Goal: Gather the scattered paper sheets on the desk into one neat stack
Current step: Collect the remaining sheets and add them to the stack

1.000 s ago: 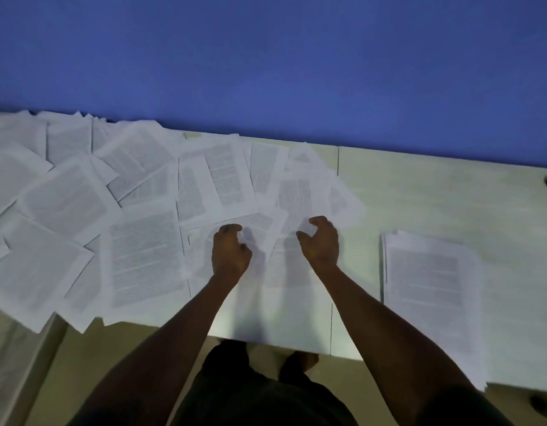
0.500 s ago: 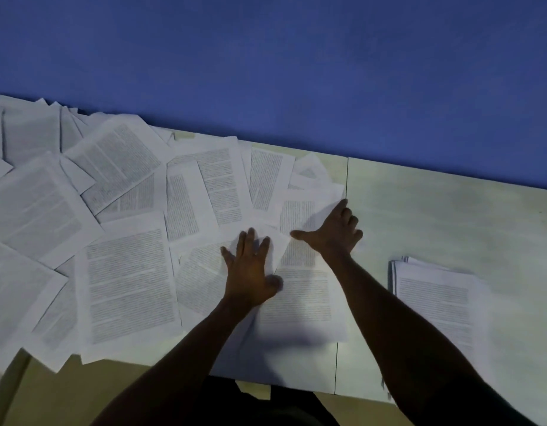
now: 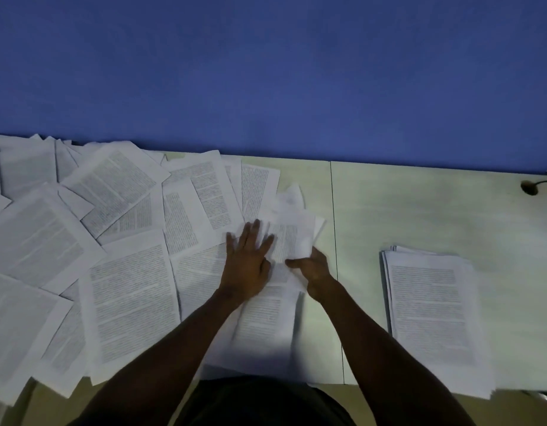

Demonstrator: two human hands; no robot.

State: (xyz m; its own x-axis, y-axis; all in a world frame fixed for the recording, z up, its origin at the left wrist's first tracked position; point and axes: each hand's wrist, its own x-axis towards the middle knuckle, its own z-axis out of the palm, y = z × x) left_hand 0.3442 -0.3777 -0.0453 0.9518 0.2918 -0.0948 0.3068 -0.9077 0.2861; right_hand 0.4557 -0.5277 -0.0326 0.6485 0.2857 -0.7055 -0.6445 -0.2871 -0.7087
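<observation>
Your left hand (image 3: 247, 261) lies flat with fingers spread and straight, pressing down on the scattered paper sheets (image 3: 127, 241) near the middle of the tabletop (image 3: 420, 204). Your right hand (image 3: 312, 269) sits just beside it, fingers and thumb curled round the near edge of a small bunch of sheets (image 3: 292, 235) that lifts off the surface and looks blurred. The loose sheets overlap at many angles and cover the whole left half of the tabletop, from the far edge against the blue wall (image 3: 266, 72) to the near edge, where some overhang. The gathered stack (image 3: 432, 305) rests on the right half by the near edge, well apart from both hands, its edges roughly aligned. A dark cable end (image 3: 529, 187) lies near the far right corner.
</observation>
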